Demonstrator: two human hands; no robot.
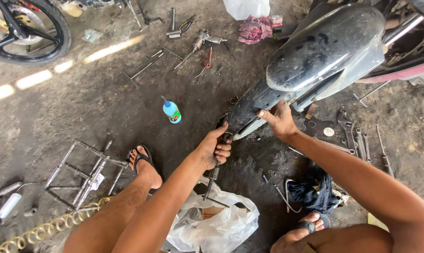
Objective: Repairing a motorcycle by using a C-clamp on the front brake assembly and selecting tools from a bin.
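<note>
Crumpled clear plastic bag (220,225) lies on the dirt floor between my knees, near my sandalled feet. Above it, my left hand (215,149) is closed tight around a dark metal rod with a coil spring (212,180) at its lower end, right at the lower tip of the dusty black motorcycle mudguard (315,61). My right hand (280,121) grips the mudguard's lower edge. A small blue-and-green bottle (171,111) stands to the left.

We see a dusty black motorcycle tyre (249,110) under its grey mudguard (324,51). A slim spring-ended tool (213,175) slants down beside it.
</note>
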